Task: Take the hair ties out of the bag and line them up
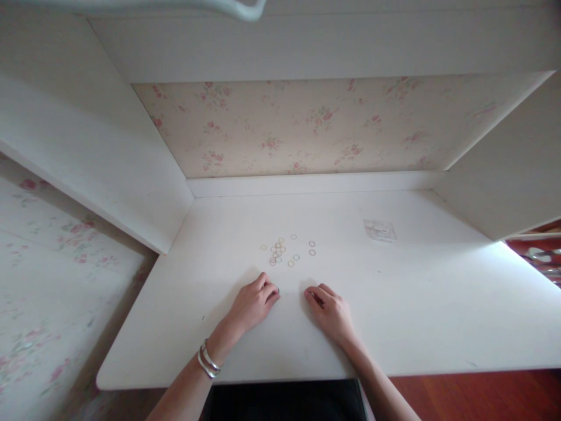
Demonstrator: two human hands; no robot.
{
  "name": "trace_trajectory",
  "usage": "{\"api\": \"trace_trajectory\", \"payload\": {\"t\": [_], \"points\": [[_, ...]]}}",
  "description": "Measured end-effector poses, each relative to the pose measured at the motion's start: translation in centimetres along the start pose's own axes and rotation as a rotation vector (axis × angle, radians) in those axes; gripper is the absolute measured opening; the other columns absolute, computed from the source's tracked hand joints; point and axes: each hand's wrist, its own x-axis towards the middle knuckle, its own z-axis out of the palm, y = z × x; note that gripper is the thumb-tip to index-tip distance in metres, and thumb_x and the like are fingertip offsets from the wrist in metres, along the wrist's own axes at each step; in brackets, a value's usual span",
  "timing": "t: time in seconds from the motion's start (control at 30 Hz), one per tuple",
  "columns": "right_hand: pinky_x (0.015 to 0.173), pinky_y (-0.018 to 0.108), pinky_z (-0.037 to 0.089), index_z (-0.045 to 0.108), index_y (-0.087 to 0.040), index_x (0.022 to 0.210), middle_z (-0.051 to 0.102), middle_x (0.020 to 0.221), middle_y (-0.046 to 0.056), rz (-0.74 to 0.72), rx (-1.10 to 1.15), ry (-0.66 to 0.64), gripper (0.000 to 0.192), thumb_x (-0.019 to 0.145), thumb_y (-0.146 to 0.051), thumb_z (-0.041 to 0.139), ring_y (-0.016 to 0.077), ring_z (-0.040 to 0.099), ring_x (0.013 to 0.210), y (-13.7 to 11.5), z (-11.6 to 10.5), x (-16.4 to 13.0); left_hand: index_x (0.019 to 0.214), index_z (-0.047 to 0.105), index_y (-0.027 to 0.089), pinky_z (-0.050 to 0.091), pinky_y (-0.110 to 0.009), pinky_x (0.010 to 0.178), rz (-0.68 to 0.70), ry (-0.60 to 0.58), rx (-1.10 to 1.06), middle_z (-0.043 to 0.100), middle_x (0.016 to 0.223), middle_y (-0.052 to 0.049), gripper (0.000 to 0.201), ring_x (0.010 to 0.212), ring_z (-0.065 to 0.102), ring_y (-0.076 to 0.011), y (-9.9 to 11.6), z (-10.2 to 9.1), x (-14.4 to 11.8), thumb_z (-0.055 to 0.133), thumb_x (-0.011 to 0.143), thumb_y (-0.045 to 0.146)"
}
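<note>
Left hand (pixel 254 304) rests knuckles-up on the white desk (pixel 416 304), fingers curled under; whether anything is pinched I cannot tell. Right hand (pixel 329 310) lies likewise, loosely curled. Small rings (pixel 284 251) lie scattered straight ahead, beyond both sets of fingertips, near but apart; the cluster sits closer to my left hand.

My left hand (pixel 254 303) and right hand (pixel 329 310) rest knuckles-up on the white desk (pixel 416 304), fingers curled in, a gap between them. Just beyond my fingertips lies a loose scatter of small rings (pixel 284 251). Farther off past my right hand sits a small clear bag (pixel 379 230). Bracelets (pixel 208 360) circle my left wrist.
</note>
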Motion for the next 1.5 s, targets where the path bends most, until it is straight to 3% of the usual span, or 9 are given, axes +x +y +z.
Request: {"api": "trace_trajectory", "payload": {"t": [0.17, 0.63, 0.83, 1.0, 1.2, 1.33, 1.5], "points": [[0.056, 0.021, 0.039, 0.068, -0.025, 0.086, 0.062, 0.075, 0.001, -0.012, 0.004, -0.005, 0.029, 0.089, -0.036, 0.041, 0.0113, 0.054, 0.061, 0.0, -0.1, 0.0, 0.092, 0.061, 0.023, 0.047, -0.024, 0.071, -0.012, -0.013, -0.014, 0.054, 0.095, -0.001, 0.015, 0.073, 0.058, -0.0112, -0.2, 0.1, 0.0, 0.053, 0.086, 0.034], [0.057, 0.022, 0.039, 0.067, -0.025, 0.087, 0.061, 0.077, 0.001, -0.004, -0.027, -0.027, 0.03, 0.09, -0.038, 0.039, 0.0121, 0.055, 0.063, 0.1, -0.1, -0.1, 0.09, 0.061, 0.023, 0.047, -0.024, 0.072, 0.006, 0.006, -0.056, 0.054, 0.093, -0.002, 0.015, 0.073, 0.057, -0.0115, 0.0, -0.1, -0.2, 0.047, 0.087, 0.026], [0.058, 0.021, 0.039, 0.067, -0.026, 0.087, 0.061, 0.077, 0.0, -0.011, -0.027, -0.029, 0.029, 0.09, -0.037, 0.04, 0.0114, 0.055, 0.062, 0.2, 0.0, -0.1, 0.091, 0.061, 0.023, 0.046, -0.025, 0.078, -0.047, 0.086, -0.235, 0.054, 0.094, -0.003, 0.012, 0.077, 0.055, -0.0128, -0.5, -0.3, -0.7, 0.055, 0.082, 0.028], [0.059, 0.021, 0.039, 0.067, -0.025, 0.086, 0.062, 0.078, 0.0, -0.006, -0.037, -0.024, 0.03, 0.09, -0.037, 0.04, 0.011, 0.055, 0.063, 0.0, 0.1, -0.1, 0.082, 0.06, 0.019, 0.042, -0.022, 0.062, -0.126, 0.16, -0.471, 0.054, 0.081, -0.002, 0.011, 0.066, 0.049, -0.0114, -1.8, 0.0, -0.9, 0.05, 0.083, 0.025], [0.06, 0.022, 0.038, 0.067, -0.026, 0.085, 0.063, 0.079, -0.001, 0.033, -0.029, -0.055, 0.028, 0.089, -0.037, 0.042, 0.0112, 0.055, 0.063, -0.3, 0.0, 0.3, 0.08, 0.059, 0.017, 0.038, -0.021, 0.061, -0.293, 0.218, -0.743, 0.052, 0.071, 0.001, 0.013, 0.065, 0.047, -0.0116, -3.6, 0.2, -0.6, 0.054, 0.079, 0.029], [0.062, 0.023, 0.039, 0.067, -0.024, 0.085, 0.062, 0.079, 0.001, -0.019, 0.025, -0.105, 0.028, 0.089, -0.035, 0.041, 0.0121, 0.056, 0.066, -1.5, 0.0, 1.8, 0.083, 0.061, 0.017, 0.036, -0.02, 0.059, -0.402, 0.251, -0.86, 0.054, 0.069, 0.001, 0.018, 0.064, 0.047, -0.0112, -4.1, 0.1, -0.5, 0.056, 0.078, 0.033], [0.066, 0.023, 0.039, 0.067, -0.024, 0.094, 0.064, 0.086, 0.002, -0.124, -0.091, -0.179, 0.028, 0.09, -0.033, 0.04, 0.0129, 0.058, 0.073, -4.2, 1.4, 5.1, 0.084, 0.062, 0.017, 0.037, -0.02, 0.06, -0.389, 0.264, -0.846, 0.055, 0.069, 0.002, 0.019, 0.064, 0.048, -0.0113, -4.1, 0.2, -0.6, 0.057, 0.077, 0.034]]}}
